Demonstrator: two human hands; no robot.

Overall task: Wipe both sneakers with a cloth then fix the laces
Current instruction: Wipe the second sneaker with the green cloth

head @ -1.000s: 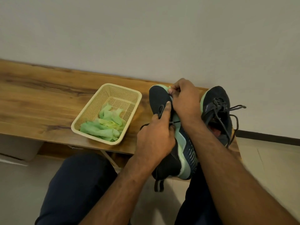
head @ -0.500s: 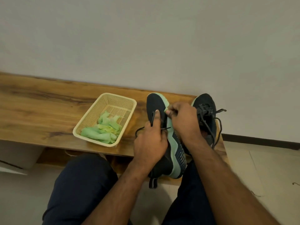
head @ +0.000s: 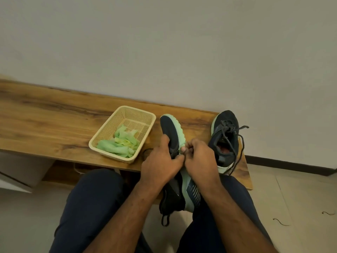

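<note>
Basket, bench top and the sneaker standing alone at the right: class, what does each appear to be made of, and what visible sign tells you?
Basket: probably moulded plastic, matt cream, with fine regular mesh walls.
Bench top: wood or wood-look laminate; brown grain streaks, slight sheen.
Sneaker: seemingly dark knit fabric upper, pale green foam-like sole, matt.

A wooden bench [head: 54,121] stands against a plain pale wall [head: 164,42] (dark skirting [head: 291,164]) on a tiled floor [head: 300,198].
</note>
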